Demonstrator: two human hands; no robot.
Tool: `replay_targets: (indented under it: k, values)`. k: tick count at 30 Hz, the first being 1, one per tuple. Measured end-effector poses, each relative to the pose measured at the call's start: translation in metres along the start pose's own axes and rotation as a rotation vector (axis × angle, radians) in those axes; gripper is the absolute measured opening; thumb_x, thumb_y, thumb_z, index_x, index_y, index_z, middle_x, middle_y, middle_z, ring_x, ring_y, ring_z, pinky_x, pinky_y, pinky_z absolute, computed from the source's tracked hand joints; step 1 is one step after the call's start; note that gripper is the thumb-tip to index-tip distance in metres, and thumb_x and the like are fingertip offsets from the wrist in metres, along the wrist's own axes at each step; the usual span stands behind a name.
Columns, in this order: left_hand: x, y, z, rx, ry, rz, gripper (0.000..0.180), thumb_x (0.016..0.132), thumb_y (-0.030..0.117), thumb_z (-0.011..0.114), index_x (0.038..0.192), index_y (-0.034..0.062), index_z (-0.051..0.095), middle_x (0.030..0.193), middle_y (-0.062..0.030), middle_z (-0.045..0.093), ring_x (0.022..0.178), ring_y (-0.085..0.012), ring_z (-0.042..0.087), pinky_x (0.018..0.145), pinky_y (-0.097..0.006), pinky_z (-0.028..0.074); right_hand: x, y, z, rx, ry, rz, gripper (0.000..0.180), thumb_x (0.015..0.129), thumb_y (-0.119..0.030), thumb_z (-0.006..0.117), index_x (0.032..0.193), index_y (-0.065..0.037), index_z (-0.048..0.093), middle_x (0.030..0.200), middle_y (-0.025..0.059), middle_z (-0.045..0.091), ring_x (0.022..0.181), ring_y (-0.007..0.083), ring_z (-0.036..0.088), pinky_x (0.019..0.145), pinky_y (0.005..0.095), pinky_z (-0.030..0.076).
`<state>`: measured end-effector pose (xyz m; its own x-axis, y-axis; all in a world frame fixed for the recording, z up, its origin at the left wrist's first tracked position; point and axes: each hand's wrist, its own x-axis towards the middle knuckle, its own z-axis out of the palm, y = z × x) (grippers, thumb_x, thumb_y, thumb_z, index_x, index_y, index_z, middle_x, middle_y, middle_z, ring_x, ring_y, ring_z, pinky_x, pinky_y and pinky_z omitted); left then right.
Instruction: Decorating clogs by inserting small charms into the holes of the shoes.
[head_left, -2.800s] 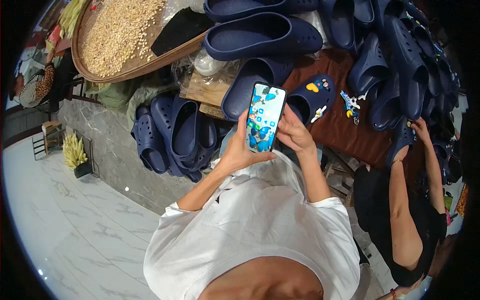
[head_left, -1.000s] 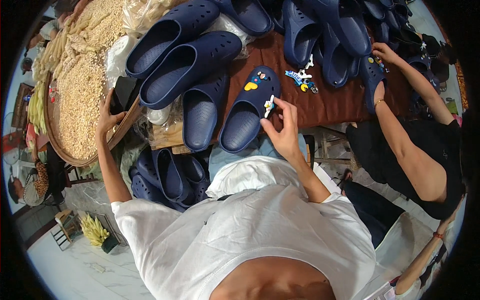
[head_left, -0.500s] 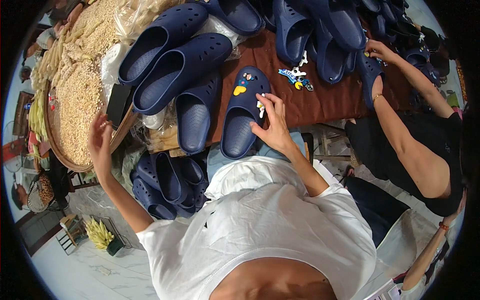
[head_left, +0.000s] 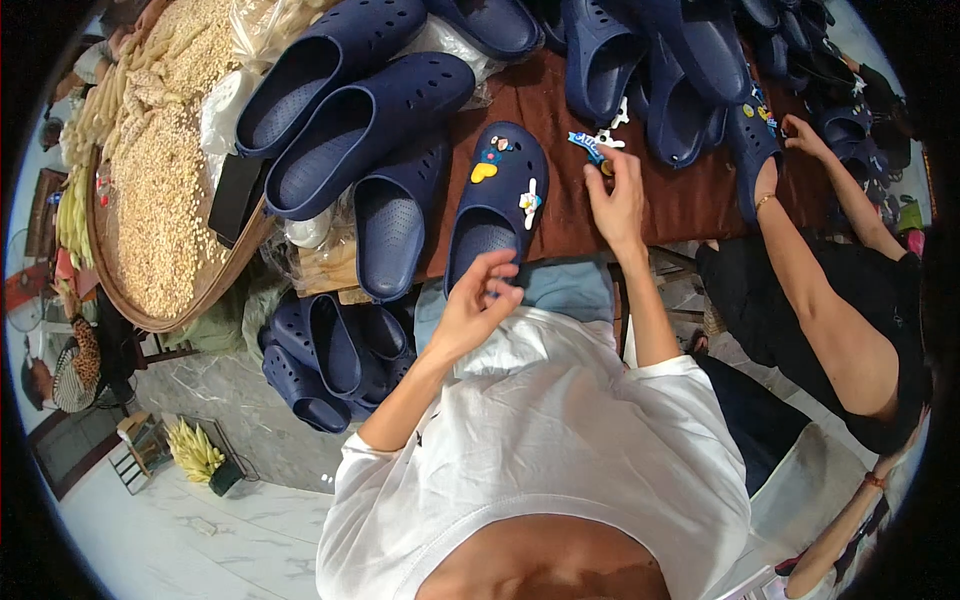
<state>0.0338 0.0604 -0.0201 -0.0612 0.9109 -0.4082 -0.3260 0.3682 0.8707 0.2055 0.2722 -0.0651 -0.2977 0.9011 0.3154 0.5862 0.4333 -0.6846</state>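
Note:
A navy clog [head_left: 495, 215] with several coloured charms on its top lies on the brown table [head_left: 690, 205] straight ahead of me. My left hand [head_left: 478, 305] hovers at the clog's heel, fingers loosely curled, nothing in it. My right hand [head_left: 617, 195] reaches past the clog's right side. Its fingertips rest on a small heap of loose charms [head_left: 597, 140], blue and white, on the table. I see nothing gripped in that hand.
More navy clogs [head_left: 370, 130] crowd the table's far side, and others hang below its left edge [head_left: 330, 360]. A round woven tray of grain [head_left: 160, 200] with a black phone [head_left: 235, 195] sits left. Another person's hand [head_left: 803, 135] touches a clog at right.
My left hand has come back from the tray and phone at the left to the clog's heel. My right hand has left the clog's charms and moved right to the loose charms.

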Motion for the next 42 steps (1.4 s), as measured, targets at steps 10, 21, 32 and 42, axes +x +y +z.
replay_targets:
  k: [10,21,32,42]
  values:
    - [0.072,0.021,0.016,-0.371,0.202,0.034,0.048,0.090,0.010,0.067,0.132,-0.0042,0.049,0.118,-0.0075,0.061,0.106,-0.0121,0.058,0.093,-0.026,0.045,0.023,0.021,0.013,-0.300,-0.027,-0.066,0.027,0.086,-0.012,0.068,0.112,-0.006,0.064,0.102,0.0119,0.058,0.093,0.0329,0.055,0.082,0.0440,0.045]
    - [0.111,0.007,0.007,-0.689,0.246,-0.100,0.024,0.083,-0.001,0.066,0.107,-0.0046,0.063,0.102,-0.0109,0.069,0.092,-0.0220,0.068,0.087,-0.035,0.055,0.019,0.011,0.016,-0.271,0.031,-0.146,0.023,0.084,-0.011,0.068,0.107,-0.008,0.066,0.096,0.0087,0.059,0.089,0.0281,0.057,0.076,0.0417,0.045]
    - [0.111,0.001,0.008,-0.717,0.207,-0.042,0.024,0.080,-0.004,0.063,0.104,-0.0042,0.062,0.098,-0.0099,0.067,0.090,-0.0204,0.067,0.083,-0.033,0.054,0.006,-0.047,0.041,0.403,-0.154,0.175,0.023,0.087,-0.009,0.068,0.110,-0.003,0.066,0.092,0.0051,0.061,0.075,0.0114,0.059,0.066,0.0257,0.050]
    - [0.109,0.001,0.006,-0.718,0.199,-0.064,0.030,0.079,-0.004,0.063,0.109,-0.0050,0.058,0.100,-0.0091,0.065,0.090,-0.0195,0.066,0.082,-0.031,0.053,0.004,-0.045,0.033,0.468,-0.285,0.315,0.016,0.089,-0.009,0.071,0.103,-0.002,0.066,0.082,-0.0036,0.062,0.071,0.0025,0.053,0.062,0.0183,0.044]
